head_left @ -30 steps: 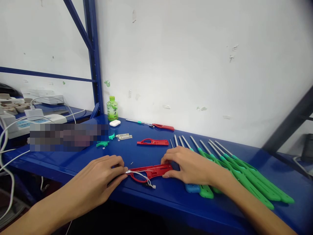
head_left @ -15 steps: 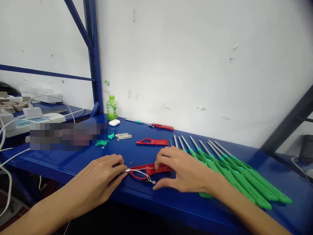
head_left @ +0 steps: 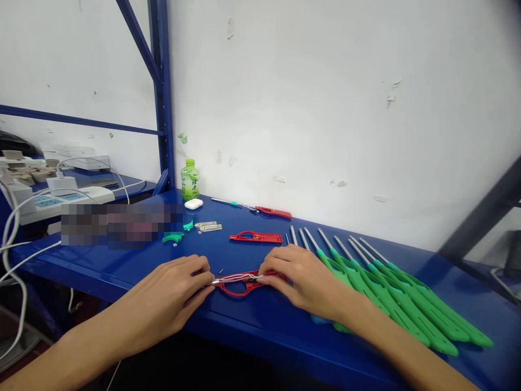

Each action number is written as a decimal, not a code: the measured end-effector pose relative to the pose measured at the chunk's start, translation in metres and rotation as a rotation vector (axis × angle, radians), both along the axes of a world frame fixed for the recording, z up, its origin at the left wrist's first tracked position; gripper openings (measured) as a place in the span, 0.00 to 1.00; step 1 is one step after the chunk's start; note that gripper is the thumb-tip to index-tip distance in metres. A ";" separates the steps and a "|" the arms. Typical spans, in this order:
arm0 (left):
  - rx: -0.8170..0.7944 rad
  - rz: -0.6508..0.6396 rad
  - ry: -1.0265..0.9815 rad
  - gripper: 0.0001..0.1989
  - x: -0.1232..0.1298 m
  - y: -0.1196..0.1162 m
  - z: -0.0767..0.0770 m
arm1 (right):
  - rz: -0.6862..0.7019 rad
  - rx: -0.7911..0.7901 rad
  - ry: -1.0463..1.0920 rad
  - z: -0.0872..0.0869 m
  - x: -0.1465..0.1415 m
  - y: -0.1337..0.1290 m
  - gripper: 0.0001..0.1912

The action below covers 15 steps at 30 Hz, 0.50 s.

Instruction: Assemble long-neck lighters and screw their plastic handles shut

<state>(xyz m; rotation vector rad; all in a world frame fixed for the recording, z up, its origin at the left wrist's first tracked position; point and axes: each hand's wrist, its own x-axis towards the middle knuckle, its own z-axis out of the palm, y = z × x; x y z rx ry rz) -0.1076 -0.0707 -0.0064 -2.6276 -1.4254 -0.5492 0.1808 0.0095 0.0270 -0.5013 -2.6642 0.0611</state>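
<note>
My left hand (head_left: 179,290) is closed in a pinch on a metal tube (head_left: 214,282) at the narrow end of a red lighter handle half (head_left: 232,293). Two thin white wires (head_left: 240,276) run from that tube along the handle half. My right hand (head_left: 303,277) pinches the wires' far end over the handle's wide part, which its fingers partly cover. A small dark part (head_left: 251,280) sits by the wires' end. Just beyond, a tiny metal pin (head_left: 221,271) lies on the blue table (head_left: 252,331).
Behind lie another red handle half (head_left: 260,238) and a red lighter with its rod (head_left: 273,212). Green triggers (head_left: 173,238), clear fuel tanks (head_left: 210,227), a white case (head_left: 194,203) and a green bottle (head_left: 190,180) stand left. Several green lighters (head_left: 407,304) lie right.
My right thumb and fingers have closed on the wire end. The wires, which hung loosely over the handle's near edge, now stretch straighter along it. The view has shifted slightly.
</note>
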 end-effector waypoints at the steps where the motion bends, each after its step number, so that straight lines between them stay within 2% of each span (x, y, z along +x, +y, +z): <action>1: -0.007 -0.002 0.000 0.18 0.000 0.000 0.000 | -0.011 0.006 0.003 -0.001 0.000 0.001 0.09; 11: -0.032 -0.005 0.001 0.17 -0.001 0.000 0.004 | -0.021 0.112 0.040 -0.010 0.001 0.009 0.10; 15: 0.063 -0.023 -0.040 0.15 0.000 0.000 0.006 | -0.029 0.171 0.023 -0.010 0.003 0.009 0.10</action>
